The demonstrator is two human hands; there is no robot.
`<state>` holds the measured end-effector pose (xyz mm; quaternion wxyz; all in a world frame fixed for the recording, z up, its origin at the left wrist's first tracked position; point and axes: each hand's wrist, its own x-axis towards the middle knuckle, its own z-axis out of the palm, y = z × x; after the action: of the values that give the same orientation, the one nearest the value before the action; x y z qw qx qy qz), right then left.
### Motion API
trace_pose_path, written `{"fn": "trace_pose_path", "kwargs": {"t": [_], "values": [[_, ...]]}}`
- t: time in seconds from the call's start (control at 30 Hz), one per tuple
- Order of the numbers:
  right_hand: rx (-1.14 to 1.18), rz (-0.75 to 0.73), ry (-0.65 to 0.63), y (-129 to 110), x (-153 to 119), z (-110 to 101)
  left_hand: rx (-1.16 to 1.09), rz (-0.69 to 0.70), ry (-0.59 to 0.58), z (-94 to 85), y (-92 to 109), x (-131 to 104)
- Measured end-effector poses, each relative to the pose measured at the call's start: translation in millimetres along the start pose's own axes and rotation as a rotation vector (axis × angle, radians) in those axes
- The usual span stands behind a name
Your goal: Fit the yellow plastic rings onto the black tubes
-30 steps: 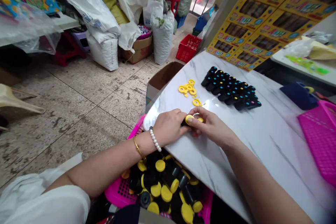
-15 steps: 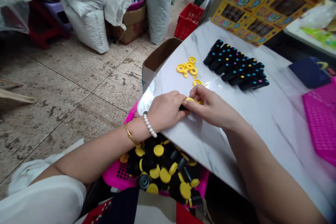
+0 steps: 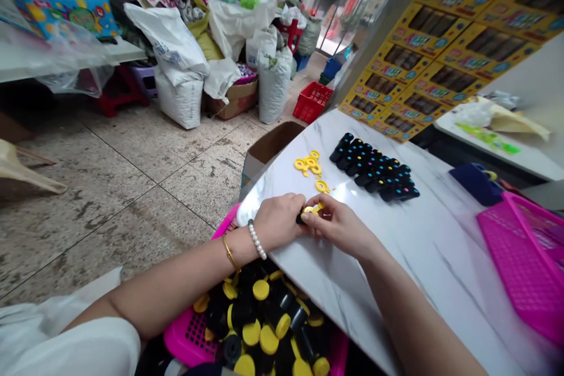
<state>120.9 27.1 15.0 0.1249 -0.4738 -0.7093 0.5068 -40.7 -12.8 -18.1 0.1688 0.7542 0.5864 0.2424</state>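
My left hand point(image 3: 282, 220) is closed round a small black part point(image 3: 300, 218), mostly hidden by the fingers, near the table's left edge. My right hand point(image 3: 341, 223) pinches a yellow plastic piece point(image 3: 314, 209) against that black part. Just beyond the hands lie several loose yellow rings point(image 3: 308, 163) with small tabs. Farther right stand rows of black cylinders point(image 3: 374, 167) with blue, yellow and pink dots. Below my left wrist, a pink basket point(image 3: 183, 335) holds many black cylinders with yellow caps point(image 3: 260, 289).
The white marbled table point(image 3: 440, 270) carries stacked yellow boxes point(image 3: 414, 70) at the back and a pink basket point(image 3: 515, 270) at right. An open cardboard box point(image 3: 259, 155) stands beyond its left edge. On the floor are white sacks point(image 3: 180, 88) and a red crate point(image 3: 312, 102).
The camera has tilted up, so the table and hands sit lower in view and more of the room shows. Both hands stay together; more of the yellow piece shows between the right fingers.
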Motion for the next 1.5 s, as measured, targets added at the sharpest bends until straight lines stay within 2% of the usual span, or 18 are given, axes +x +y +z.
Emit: {"fn": "trace_pose_path", "kwargs": {"t": [0.1, 0.2, 0.37, 0.53, 0.7, 0.83, 0.93, 1.07, 1.2, 1.27, 1.4, 1.47, 1.5], "values": [[0.032, 0.047, -0.007, -0.3, 2.1, 1.5, 0.004, 0.029, -0.011, 2.1, -2.2, 0.8], [0.038, 0.029, -0.01, -0.3, 5.0, 1.9, -0.01, 0.072, -0.035, 2.5, -4.6, 2.3], [0.092, -0.022, 0.002, 0.7, 1.9, -4.2, -0.021, 0.043, -0.066, -0.7, -4.3, 2.2], [0.432, -0.013, 0.029, 12.2, 3.5, -23.9, 0.038, 0.071, 0.007, 0.2, -0.5, -1.5], [0.555, 0.061, -0.044, 18.8, 11.2, -26.8, 0.141, 0.059, -0.014, 1.9, 5.6, -2.7], [0.546, 0.009, -0.109, 15.4, 12.2, -22.0, 0.176, 0.074, -0.032, 0.3, 6.8, -1.8], [0.479, -0.035, -0.09, 11.5, 9.6, -21.6, 0.134, 0.074, -0.044, -0.9, 3.7, 0.3], [0.236, -0.084, -0.059, 6.5, 6.6, -20.3, 0.076, 0.067, -0.059, -0.8, -1.2, 3.3], [0.127, -0.062, 0.062, -2.2, 1.3, -13.5, 0.051, 0.057, -0.053, -0.1, -2.5, 3.2], [0.035, -0.112, 0.106, -8.9, -4.1, -6.5, 0.046, 0.051, -0.045, 0.0, -2.4, 2.4], [-0.36, -0.248, 0.338, -18.2, -12.4, 12.6, 0.033, 0.058, -0.052, -0.1, -2.6, 1.5], [-0.386, -0.242, 0.414, -17.1, -11.9, 17.2, 0.023, 0.052, -0.05, -0.2, -2.6, 1.5], [-0.319, -0.218, 0.404, -15.2, -10.7, 16.5, 0.018, 0.05, -0.046, -0.2, -2.6, 1.6]]}}
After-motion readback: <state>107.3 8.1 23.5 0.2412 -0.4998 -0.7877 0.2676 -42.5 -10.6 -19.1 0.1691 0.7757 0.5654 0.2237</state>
